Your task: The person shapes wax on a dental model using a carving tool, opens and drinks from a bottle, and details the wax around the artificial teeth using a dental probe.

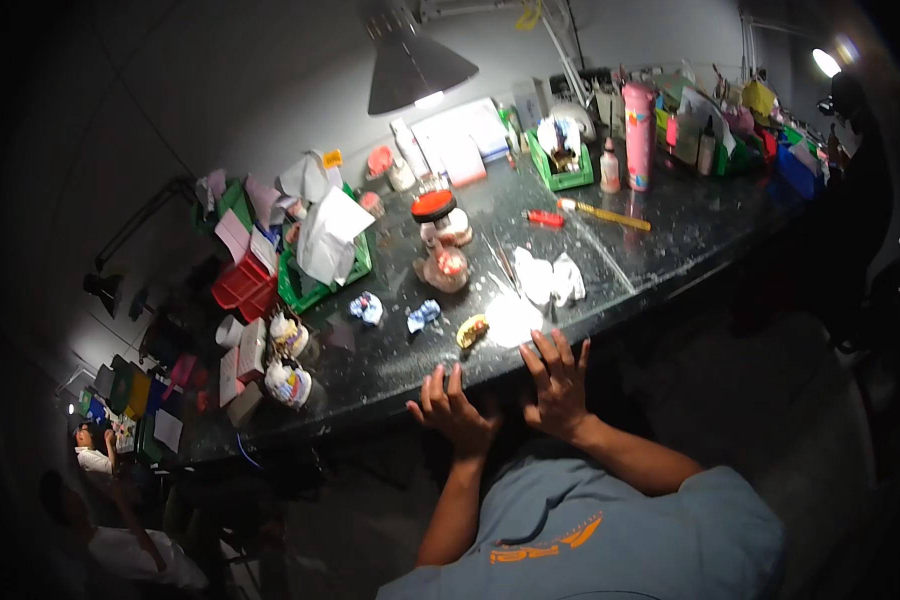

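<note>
My left hand (457, 412) rests at the bench's front edge with its fingers spread and nothing in it. To its right, my right hand (558, 385) also lies open on the edge, fingertips on the dark bench top (390, 350). Just beyond them is a small curved yellow piece with a reddish-brown middle (472, 331). Beside that lies a brightly lit white sheet (513, 320), near my right fingertips. Crumpled white tissue (535, 280) sits behind the sheet, with thin tools (507, 268) close by. A crumpled blue-and-white scrap (423, 316) lies farther left.
A lamp (415, 72) hangs over the bench. Behind stand a rounded glass vessel (444, 270), a round red-topped object (433, 206), green baskets (562, 180) and a pink bottle (638, 135). A yellow-handled tool (610, 214) lies right. Other people (135, 545) are at left.
</note>
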`<action>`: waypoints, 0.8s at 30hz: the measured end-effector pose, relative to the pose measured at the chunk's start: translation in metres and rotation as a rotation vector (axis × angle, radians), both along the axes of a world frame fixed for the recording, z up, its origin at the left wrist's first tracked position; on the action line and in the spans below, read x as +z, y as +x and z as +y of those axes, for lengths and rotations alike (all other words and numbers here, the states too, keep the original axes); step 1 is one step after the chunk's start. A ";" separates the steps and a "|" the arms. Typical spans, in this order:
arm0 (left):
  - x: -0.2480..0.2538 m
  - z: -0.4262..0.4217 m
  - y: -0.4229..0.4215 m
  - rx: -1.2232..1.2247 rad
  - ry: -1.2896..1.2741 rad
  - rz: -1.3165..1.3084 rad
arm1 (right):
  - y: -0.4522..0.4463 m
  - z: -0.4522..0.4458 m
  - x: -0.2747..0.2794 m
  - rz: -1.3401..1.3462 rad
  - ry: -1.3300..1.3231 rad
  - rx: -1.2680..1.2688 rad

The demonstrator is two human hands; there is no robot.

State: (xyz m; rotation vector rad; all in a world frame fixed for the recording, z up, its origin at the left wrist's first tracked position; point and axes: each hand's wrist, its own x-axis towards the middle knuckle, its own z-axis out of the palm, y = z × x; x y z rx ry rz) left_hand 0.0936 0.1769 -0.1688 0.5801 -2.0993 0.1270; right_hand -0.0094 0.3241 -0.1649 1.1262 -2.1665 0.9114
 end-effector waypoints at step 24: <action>0.000 -0.008 0.006 -0.085 -0.026 0.010 | -0.013 -0.004 -0.014 0.104 -0.120 0.013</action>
